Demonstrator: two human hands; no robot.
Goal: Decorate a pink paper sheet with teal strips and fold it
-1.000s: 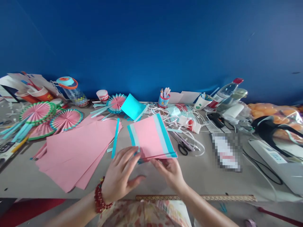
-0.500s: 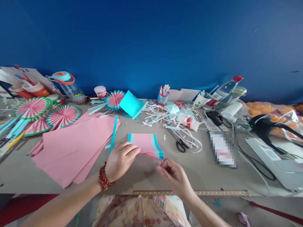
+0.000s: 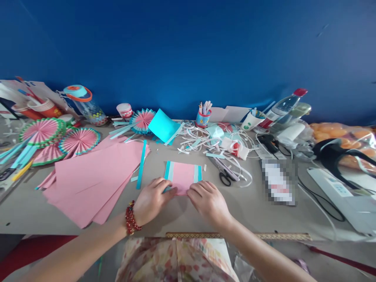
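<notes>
A pink paper [image 3: 183,174] with blue and pale bands along both sides lies on the table in front of me. Its near edge is pinched by my left hand [image 3: 154,197] at the left corner, thumb and fingers closed on it. My right hand [image 3: 208,199] grips the same edge at the right corner, fingers curled over the paper. The fingertips partly hide both near corners. Left of my left hand lies a blue paper strip [image 3: 141,164]. Scissors [image 3: 225,177] with black handles rest to the right of the paper.
Large pink sheets [image 3: 94,180] lie to the left, with pink pleated paper fans [image 3: 79,141] beyond them. White paper strips [image 3: 194,139] are heaped near the wall by a pen cup [image 3: 203,117]. A water bottle [image 3: 279,107] and a blurred-out flat object [image 3: 278,184] sit to the right.
My right hand has moved up onto the paper's near edge and closed on it. The paper's right side, which drooped before, now lies straighter. My left hand has shifted slightly along the near edge.
</notes>
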